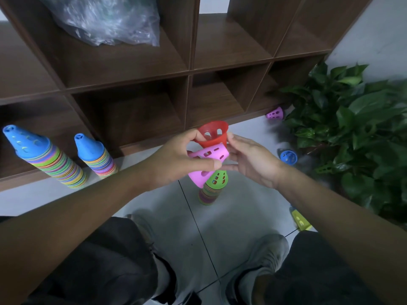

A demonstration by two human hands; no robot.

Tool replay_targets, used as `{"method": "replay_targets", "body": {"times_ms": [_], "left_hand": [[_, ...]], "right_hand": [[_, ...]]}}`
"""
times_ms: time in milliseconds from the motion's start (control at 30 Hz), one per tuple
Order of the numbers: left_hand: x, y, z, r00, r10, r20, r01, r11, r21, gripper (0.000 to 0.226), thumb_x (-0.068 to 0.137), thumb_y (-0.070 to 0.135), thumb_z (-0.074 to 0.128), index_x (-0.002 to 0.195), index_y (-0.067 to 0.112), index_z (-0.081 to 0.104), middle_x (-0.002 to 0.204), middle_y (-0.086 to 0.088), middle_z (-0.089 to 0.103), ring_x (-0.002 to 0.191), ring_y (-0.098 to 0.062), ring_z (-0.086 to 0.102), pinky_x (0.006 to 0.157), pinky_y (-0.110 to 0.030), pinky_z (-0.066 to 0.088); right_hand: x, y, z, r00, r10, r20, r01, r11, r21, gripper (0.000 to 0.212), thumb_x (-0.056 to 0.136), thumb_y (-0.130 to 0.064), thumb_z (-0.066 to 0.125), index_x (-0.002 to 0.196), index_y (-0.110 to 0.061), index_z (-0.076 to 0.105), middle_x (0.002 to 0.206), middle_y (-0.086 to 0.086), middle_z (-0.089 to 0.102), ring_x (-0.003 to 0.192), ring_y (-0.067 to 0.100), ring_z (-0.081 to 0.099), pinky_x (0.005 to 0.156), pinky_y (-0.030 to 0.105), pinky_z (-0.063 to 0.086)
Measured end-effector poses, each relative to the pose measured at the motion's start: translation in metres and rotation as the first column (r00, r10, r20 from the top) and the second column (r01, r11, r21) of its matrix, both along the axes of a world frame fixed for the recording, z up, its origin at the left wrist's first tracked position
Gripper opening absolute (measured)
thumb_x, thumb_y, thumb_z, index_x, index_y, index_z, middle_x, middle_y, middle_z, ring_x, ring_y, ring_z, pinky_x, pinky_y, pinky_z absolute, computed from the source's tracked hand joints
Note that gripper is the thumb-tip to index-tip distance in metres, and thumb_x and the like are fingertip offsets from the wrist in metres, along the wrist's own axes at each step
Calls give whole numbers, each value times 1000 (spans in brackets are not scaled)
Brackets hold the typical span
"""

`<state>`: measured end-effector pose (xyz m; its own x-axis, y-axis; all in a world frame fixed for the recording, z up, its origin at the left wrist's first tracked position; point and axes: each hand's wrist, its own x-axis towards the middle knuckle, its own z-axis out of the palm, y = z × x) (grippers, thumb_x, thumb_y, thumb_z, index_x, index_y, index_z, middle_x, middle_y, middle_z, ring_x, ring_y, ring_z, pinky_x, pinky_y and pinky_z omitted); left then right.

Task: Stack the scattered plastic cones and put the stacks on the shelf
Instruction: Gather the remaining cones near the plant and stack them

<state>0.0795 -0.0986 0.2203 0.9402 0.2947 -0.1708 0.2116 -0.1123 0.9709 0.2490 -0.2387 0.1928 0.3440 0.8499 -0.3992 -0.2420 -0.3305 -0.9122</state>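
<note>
My left hand grips a red cone, mouth up, together with two pink cones held below it. My right hand touches the pink and red cones from the right with relaxed fingers. Directly beneath stands a short multicoloured stack topped by a green cone on the floor. Two tall stacks with blue tops lean on the bottom shelf at the left. Loose cones lie on the floor: pink, blue, yellow.
A dark wooden cubby shelf fills the upper view, with a clear plastic bag in an upper compartment. A leafy green plant stands at the right, close to the loose cones. My knees and shoes are over the grey tile floor.
</note>
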Motion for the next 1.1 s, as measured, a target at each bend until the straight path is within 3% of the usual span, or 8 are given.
{"method": "replay_targets", "body": {"times_ms": [133,267,467,567,633,733,900,1100], "left_hand": [[1,-7,2,998,-45,36,45,999,-6,30,70,33,85,84,44,62,100,4,74,87,-17,74,73,-31,56],[1,-8,-1,998,-46,53,46,999,-2,32,65,44,85,88,44,62,108,5,71,92,-21,73,84,-44,60],[1,-7,-10,1000,7,29,-10,997,80,61,66,49,84,119,42,54,125,9,61,97,-20,71,87,-47,59],[0,-3,-12,996,91,-18,-87,983,163,71,72,46,85,129,44,43,127,12,58,99,-12,66,77,-28,54],[1,2,-15,985,160,-63,-143,966,216,65,79,41,83,131,33,47,122,9,60,103,-13,64,77,-25,52],[3,9,-18,964,250,-95,-213,933,289,30,82,42,79,104,26,65,96,7,68,84,-9,64,69,-25,47],[3,10,-19,958,270,-94,-232,926,298,26,84,39,77,101,21,67,91,3,67,78,-12,62,61,-19,41],[4,10,-19,961,257,-100,-220,934,281,24,88,40,73,101,21,65,90,5,65,79,-11,61,63,-21,42]], "right_hand": [[-4,-5,-2,977,28,-210,-27,1000,7,62,105,-53,29,141,-10,55,136,21,61,130,35,56,109,51,45],[-4,-6,-4,958,16,-286,-7,999,33,66,103,-56,29,145,-10,50,142,19,57,133,33,54,110,49,44],[-4,0,-3,959,-57,-276,80,994,69,74,96,-64,35,141,-9,54,136,16,62,125,32,60,107,45,48],[7,0,-9,954,-282,-103,283,959,-3,72,91,-64,53,125,-1,60,111,11,70,87,24,66,94,41,57],[14,-4,-15,913,-385,134,393,919,-39,49,92,-57,60,105,-10,61,94,6,67,72,18,61,89,38,60],[24,-12,-24,840,-366,400,416,908,-42,34,88,-44,72,99,-14,60,96,9,65,77,14,64,78,27,61],[22,-17,-38,766,-165,621,289,952,-103,41,74,-44,86,99,-22,61,85,1,60,73,13,59,63,14,48],[14,-13,-48,690,-7,724,161,976,-145,45,70,-36,91,102,-25,61,99,1,56,88,18,62,75,27,55]]}}
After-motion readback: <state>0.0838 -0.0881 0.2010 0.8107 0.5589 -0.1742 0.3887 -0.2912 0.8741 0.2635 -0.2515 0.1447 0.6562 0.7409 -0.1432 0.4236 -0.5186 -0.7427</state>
